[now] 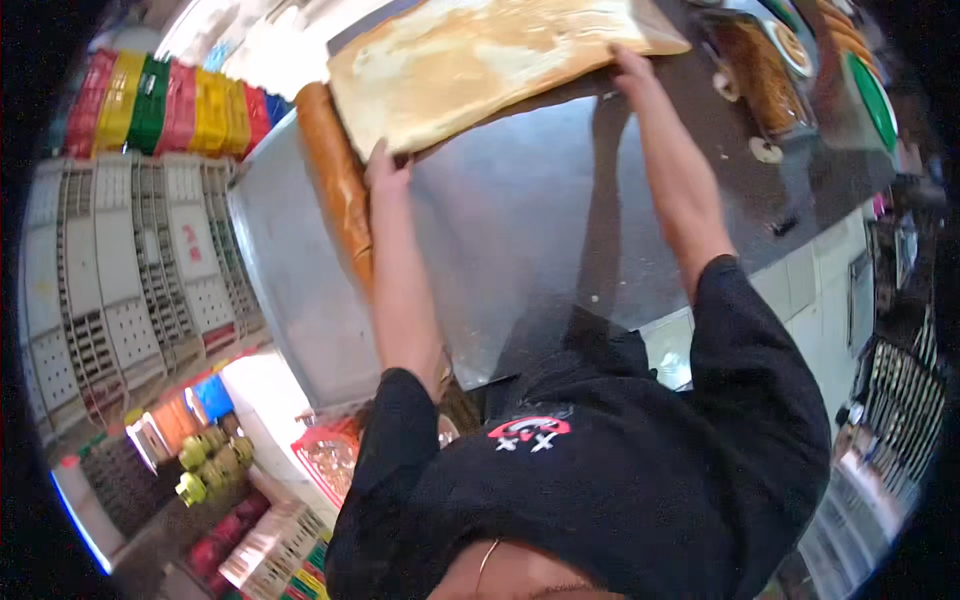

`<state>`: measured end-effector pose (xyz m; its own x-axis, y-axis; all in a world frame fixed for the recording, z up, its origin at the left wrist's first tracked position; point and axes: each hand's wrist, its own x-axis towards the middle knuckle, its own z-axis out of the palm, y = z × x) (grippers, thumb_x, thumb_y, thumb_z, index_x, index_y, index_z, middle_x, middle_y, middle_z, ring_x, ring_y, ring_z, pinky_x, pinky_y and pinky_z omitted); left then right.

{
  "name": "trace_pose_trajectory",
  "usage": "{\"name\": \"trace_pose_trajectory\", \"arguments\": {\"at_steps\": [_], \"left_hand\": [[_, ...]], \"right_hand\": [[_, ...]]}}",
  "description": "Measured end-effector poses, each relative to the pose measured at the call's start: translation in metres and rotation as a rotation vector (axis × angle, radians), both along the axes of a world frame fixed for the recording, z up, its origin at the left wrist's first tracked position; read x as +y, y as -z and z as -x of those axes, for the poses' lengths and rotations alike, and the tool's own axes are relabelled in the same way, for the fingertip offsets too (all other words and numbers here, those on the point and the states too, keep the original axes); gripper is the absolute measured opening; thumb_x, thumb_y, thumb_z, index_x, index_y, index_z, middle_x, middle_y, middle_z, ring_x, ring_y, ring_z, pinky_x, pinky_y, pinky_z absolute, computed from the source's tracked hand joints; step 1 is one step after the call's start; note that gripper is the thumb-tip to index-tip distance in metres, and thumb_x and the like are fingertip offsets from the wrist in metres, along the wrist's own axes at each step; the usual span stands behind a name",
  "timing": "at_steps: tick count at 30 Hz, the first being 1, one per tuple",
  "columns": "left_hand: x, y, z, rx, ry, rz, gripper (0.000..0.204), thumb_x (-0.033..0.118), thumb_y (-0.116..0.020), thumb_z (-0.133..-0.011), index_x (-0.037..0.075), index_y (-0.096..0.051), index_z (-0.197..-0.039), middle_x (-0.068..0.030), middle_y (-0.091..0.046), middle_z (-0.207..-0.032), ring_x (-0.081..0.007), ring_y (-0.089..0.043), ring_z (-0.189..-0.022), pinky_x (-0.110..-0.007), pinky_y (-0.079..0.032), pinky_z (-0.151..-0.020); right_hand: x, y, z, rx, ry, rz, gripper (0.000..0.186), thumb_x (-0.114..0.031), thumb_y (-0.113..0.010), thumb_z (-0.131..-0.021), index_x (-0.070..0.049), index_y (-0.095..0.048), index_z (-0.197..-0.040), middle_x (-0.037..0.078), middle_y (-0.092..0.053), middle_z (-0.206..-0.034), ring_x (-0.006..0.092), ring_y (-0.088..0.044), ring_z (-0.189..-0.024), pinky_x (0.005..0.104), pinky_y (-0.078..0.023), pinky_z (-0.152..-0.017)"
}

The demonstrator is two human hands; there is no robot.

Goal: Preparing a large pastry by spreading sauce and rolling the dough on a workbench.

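Observation:
A large flat sheet cake (490,65), pale and golden with a whitish cream-like spread on top, lies across the far side of a metal table (500,220). My left hand (388,168) grips its near left corner, the thumb at the edge and the other fingers mostly hidden. At the near right edge my right hand (630,70) holds the same cake, its fingers partly out of sight. Beside my left forearm rests a long glossy brown roll (335,165), which looks like a rolled cake; my forearm covers its near end.
On the right of the table are a clear box of brown crumbly food (765,80), a bowl (790,48) and a green-rimmed lid (872,100). Coloured crates (170,105) and grey-white crates (130,240) stack up at left. Green bottles (215,460) stand low on the left.

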<state>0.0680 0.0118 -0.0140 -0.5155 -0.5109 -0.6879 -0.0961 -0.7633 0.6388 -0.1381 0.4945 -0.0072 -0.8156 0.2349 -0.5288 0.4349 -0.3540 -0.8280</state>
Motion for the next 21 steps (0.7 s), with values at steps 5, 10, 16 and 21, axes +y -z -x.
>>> {"name": "trace_pose_trajectory", "arguments": {"at_steps": [5,10,16,21], "left_hand": [[0.036,-0.048,0.001,0.201,0.108,0.016,0.042,0.015,-0.059,-0.095,-0.006,-0.047,-0.129,-0.0229,-0.056,-0.124,-0.0346,-0.058,-0.108,-0.044,-0.054,-0.093],[0.086,-0.051,-0.126,0.191,0.143,-0.036,0.038,0.015,-0.061,-0.095,-0.005,-0.051,-0.126,-0.0183,-0.059,-0.118,-0.0306,-0.06,-0.105,-0.04,-0.055,-0.09],[0.161,-0.072,-0.278,-0.039,0.126,-0.102,0.037,0.02,-0.058,-0.098,-0.001,-0.053,-0.127,-0.0166,-0.062,-0.116,-0.0276,-0.061,-0.105,-0.037,-0.053,-0.091],[0.186,-0.057,-0.356,-0.114,0.048,0.046,0.038,0.022,-0.062,-0.095,-0.002,-0.054,-0.124,-0.0135,-0.065,-0.106,-0.0227,-0.063,-0.098,-0.032,-0.052,-0.088]], "right_hand": [[0.011,-0.038,-0.045,0.033,0.172,0.068,0.041,-0.012,-0.07,-0.085,0.009,-0.057,-0.118,0.02,-0.064,-0.109,0.0283,-0.064,-0.096,0.0339,-0.058,-0.075],[0.05,-0.059,-0.194,0.024,0.22,0.096,0.035,-0.008,-0.07,-0.085,0.01,-0.059,-0.113,0.017,-0.065,-0.105,0.0231,-0.064,-0.088,0.0302,-0.057,-0.072],[0.111,-0.055,-0.315,-0.088,0.17,-0.001,0.034,-0.007,-0.068,-0.085,0.009,-0.059,-0.113,0.016,-0.065,-0.102,0.0202,-0.064,-0.084,0.0279,-0.055,-0.07],[0.141,-0.057,-0.357,-0.098,0.118,-0.231,0.034,-0.009,-0.068,-0.087,0.007,-0.055,-0.113,0.016,-0.063,-0.1,0.0195,-0.062,-0.083,0.0274,-0.054,-0.067]]}}
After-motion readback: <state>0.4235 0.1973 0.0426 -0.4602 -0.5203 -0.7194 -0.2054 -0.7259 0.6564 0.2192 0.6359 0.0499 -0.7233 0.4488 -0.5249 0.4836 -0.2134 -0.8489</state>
